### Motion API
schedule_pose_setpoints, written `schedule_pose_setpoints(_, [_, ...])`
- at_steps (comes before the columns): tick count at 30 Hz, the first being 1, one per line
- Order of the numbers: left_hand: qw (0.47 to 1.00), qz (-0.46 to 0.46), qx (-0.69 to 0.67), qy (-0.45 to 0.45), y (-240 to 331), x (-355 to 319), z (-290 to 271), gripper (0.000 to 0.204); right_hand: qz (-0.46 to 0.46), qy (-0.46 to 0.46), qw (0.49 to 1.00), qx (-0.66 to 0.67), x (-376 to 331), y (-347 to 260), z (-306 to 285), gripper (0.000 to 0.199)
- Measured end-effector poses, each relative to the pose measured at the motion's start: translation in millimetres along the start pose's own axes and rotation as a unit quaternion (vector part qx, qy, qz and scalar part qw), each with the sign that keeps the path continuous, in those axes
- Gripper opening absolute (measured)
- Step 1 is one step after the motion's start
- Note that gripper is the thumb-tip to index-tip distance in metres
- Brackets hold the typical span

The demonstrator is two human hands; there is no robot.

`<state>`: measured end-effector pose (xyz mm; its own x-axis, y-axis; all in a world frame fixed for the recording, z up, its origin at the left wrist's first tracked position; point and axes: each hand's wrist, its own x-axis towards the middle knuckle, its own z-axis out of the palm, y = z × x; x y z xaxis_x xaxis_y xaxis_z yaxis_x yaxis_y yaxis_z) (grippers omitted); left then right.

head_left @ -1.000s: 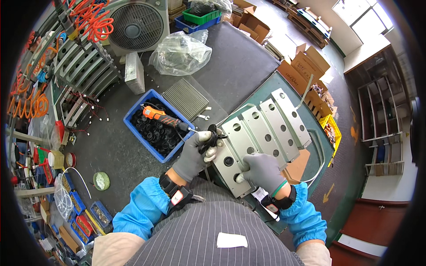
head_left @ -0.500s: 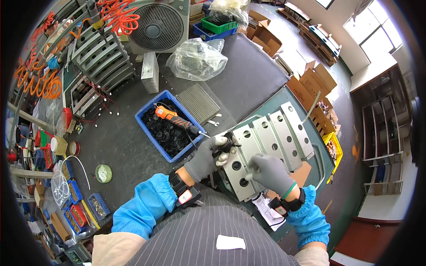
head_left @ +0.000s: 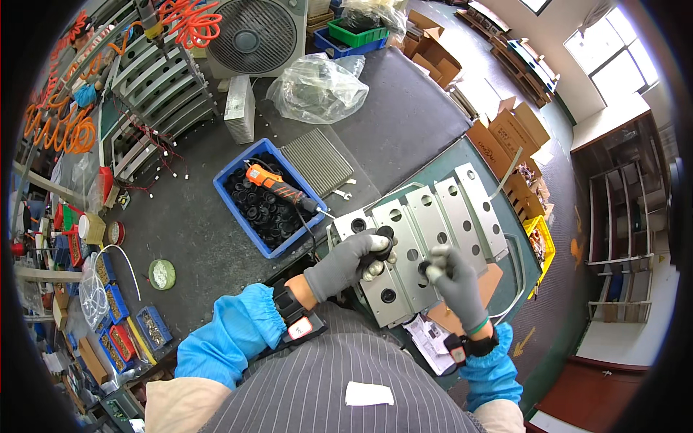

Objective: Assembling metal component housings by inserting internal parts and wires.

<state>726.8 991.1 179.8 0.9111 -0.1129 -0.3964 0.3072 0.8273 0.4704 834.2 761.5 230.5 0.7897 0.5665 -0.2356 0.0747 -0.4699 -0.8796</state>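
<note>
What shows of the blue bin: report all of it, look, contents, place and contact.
The blue bin is a rectangular, open-topped box, apparently plastic. It stands upright on the dark worktop, set at a slant in the view, and holds many small black round parts. An orange-and-black power screwdriver lies across it, its thin tip reaching past the bin's edge. A grey ribbed panel lies just to the right; whether they touch is unclear. The left hand does not touch it.
</note>
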Motion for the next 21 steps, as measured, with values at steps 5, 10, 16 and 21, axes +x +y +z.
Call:
schedule_pose_setpoints(5, [0.995,-0.003,0.086,0.051,-2,4,8,0.021,0.011,0.029,0.999,-0.016,-28,28,8,0.021])
schedule_pose_setpoints(10, [0.997,-0.028,0.059,0.037,3,5,11,0.020,-0.012,0.047,0.999,-0.026,-30,33,8,0.021])
schedule_pose_setpoints(16, [0.998,-0.037,0.034,0.039,-4,15,7,0.020,-0.020,0.000,0.991,-0.132,-27,20,2,0.025])
schedule_pose_setpoints(21, [0.996,0.014,0.075,0.038,-7,6,6,0.021,0.005,-0.046,0.987,-0.151,-15,18,6,0.026])
